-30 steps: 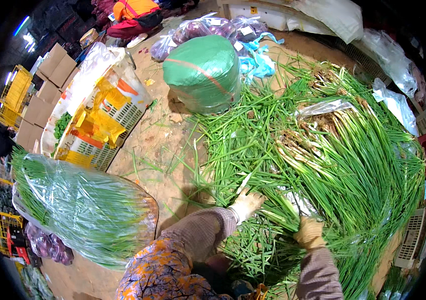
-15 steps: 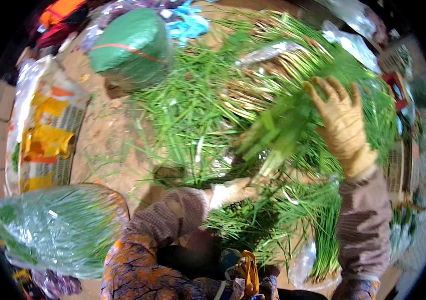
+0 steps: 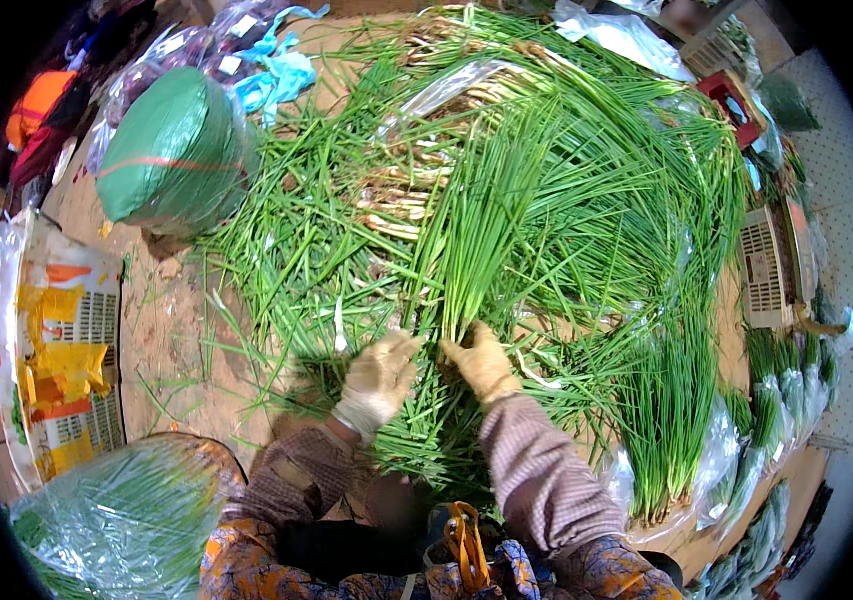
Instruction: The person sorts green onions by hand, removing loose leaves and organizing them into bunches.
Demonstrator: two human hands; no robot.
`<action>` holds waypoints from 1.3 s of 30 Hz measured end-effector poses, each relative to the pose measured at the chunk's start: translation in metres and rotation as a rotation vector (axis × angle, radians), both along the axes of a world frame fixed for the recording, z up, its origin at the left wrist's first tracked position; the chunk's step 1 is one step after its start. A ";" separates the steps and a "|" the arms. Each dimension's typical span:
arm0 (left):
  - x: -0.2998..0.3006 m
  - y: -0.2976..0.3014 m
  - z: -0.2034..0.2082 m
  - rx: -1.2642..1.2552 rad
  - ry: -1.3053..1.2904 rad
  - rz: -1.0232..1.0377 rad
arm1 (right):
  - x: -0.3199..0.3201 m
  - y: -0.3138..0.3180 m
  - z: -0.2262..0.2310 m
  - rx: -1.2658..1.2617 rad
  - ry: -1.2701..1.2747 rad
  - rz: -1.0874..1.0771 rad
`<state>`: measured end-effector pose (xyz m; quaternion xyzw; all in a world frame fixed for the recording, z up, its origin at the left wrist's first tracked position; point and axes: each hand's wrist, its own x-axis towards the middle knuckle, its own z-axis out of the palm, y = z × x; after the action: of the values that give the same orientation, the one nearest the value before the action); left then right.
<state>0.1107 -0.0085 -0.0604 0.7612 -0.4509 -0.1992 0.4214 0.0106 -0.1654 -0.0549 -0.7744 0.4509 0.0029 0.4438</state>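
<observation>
A wide heap of long green chives (image 3: 586, 200) with pale root ends covers the brown table (image 3: 161, 330). My right hand (image 3: 481, 362), in a tan glove, grips the base of a bunch of chives (image 3: 476, 230) that fans out away from me. My left hand (image 3: 378, 372), also gloved, rests right beside it on the same bunch's lower end, fingers curled against the stalks.
A green wrapped roll (image 3: 176, 150) stands at the far left. A clear bag of packed greens (image 3: 116, 520) lies at near left. Yellow-and-white crate (image 3: 71, 370) at left edge. More bagged bunches (image 3: 776, 420) and a white crate (image 3: 766, 270) sit at right.
My right hand came down from high on the right with a bunch to the near middle. Both hands now meet at the bunch's base. The view shifted toward the chive heap.
</observation>
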 end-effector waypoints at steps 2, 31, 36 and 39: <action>-0.006 -0.016 -0.006 0.085 0.292 -0.145 | 0.002 -0.010 -0.026 0.219 -0.031 -0.135; -0.052 -0.023 0.019 0.089 1.440 0.282 | -0.063 -0.001 0.021 0.727 -0.473 -0.241; -0.059 -0.022 0.018 0.056 1.429 0.257 | -0.038 -0.012 0.066 0.651 -0.356 -0.191; -0.063 -0.026 0.026 -0.009 1.443 0.148 | -0.025 -0.019 0.057 0.641 -0.430 -0.305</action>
<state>0.0476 -0.0341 -0.0340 0.4667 -0.0086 -0.6211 0.6295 -0.0143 -0.1848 0.0018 -0.5042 0.4339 -0.0844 0.7418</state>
